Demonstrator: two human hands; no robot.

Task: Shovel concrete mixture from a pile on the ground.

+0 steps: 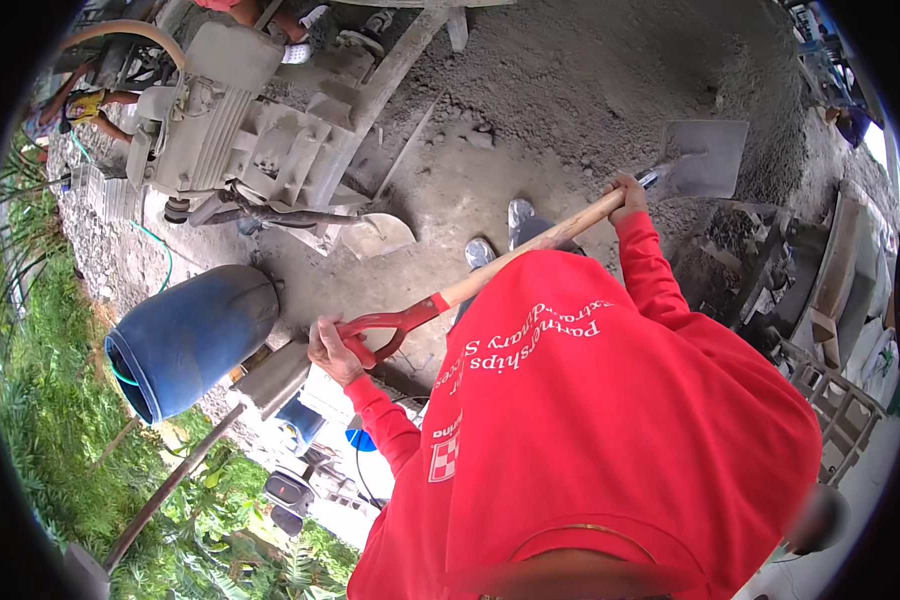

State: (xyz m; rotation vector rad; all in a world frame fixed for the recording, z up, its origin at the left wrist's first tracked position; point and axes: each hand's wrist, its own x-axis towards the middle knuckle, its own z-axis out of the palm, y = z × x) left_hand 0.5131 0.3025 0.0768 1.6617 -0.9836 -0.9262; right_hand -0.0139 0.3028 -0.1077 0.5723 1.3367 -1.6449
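Note:
A shovel (555, 237) with a wooden shaft slants across my front, from lower left to upper right. Its red D-shaped handle (402, 320) is in my left hand (336, 352), the fingers closed at the grip. Farther along, my right hand (627, 197) wraps round the shaft just below the metal socket. The flat grey blade (707, 158) lies against a heap of grey, sandy material (610, 75); whether it carries a load I cannot tell.
A dust-covered machine with a motor (225, 130) stands at the far left. Nearer, a blue barrel (195, 335) lies tilted beside greenery. Wooden and metal scrap (760, 260) is piled at right. Other people are at upper left, one in a yellow top (85, 106).

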